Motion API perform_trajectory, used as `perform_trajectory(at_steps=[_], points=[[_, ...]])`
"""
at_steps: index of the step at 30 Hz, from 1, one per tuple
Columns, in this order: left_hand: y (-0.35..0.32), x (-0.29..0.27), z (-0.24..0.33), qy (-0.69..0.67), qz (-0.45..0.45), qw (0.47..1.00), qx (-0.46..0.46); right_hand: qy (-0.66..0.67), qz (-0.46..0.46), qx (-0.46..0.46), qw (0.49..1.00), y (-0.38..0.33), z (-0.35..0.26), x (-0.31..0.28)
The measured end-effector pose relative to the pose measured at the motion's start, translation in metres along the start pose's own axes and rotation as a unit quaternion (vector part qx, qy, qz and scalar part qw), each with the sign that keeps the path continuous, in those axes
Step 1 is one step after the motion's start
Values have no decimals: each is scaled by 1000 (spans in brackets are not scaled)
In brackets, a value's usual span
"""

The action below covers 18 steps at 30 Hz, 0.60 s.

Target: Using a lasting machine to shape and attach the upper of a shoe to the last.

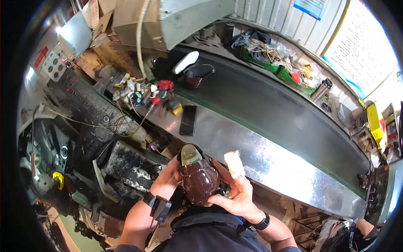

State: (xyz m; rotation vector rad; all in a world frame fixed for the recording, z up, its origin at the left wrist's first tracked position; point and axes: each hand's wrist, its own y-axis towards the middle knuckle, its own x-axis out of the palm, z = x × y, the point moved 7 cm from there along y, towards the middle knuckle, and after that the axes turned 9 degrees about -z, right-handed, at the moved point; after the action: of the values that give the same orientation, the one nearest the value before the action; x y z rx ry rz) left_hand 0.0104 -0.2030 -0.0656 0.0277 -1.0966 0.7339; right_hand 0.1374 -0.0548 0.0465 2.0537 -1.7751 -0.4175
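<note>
Close to my body I hold a glossy dark brown shoe upper [200, 181] with an olive-green piece, seemingly the top of a shoe last [191, 154], in its opening. My left hand [168, 175] is closed along its left side, the fingers partly hidden behind it. My right hand [235, 197] grips the right side, thumb near the lower end. A white, cloth-like wrapping [234, 164] sticks up at my right fingers; whether it is worn or held I cannot make out. A black phone [188, 120] lies on the metal ledge beyond my hands.
A dark conveyor belt [268, 111] runs past the metal ledge [247, 145], carrying a dark shoe upper [194, 80] and a white insole [186, 62]. Cluttered tools [145, 94] lie at left, near a black machine [130, 166]. Green trays [289, 77] line the far side. Another person's arm [366, 228] shows lower right.
</note>
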Motion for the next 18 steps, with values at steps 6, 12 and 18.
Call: perform_trajectory(at_steps=[6, 12, 18], points=[[45, 20, -10, 16, 3, 1000, -18, 26, 29, 18, 999, 1, 3, -53], [72, 27, 4, 78, 2, 997, -6, 70, 48, 67, 994, 5, 3, -80], [119, -25, -7, 90, 276, 957, 1, -83, 117, 399, 906, -8, 32, -118]])
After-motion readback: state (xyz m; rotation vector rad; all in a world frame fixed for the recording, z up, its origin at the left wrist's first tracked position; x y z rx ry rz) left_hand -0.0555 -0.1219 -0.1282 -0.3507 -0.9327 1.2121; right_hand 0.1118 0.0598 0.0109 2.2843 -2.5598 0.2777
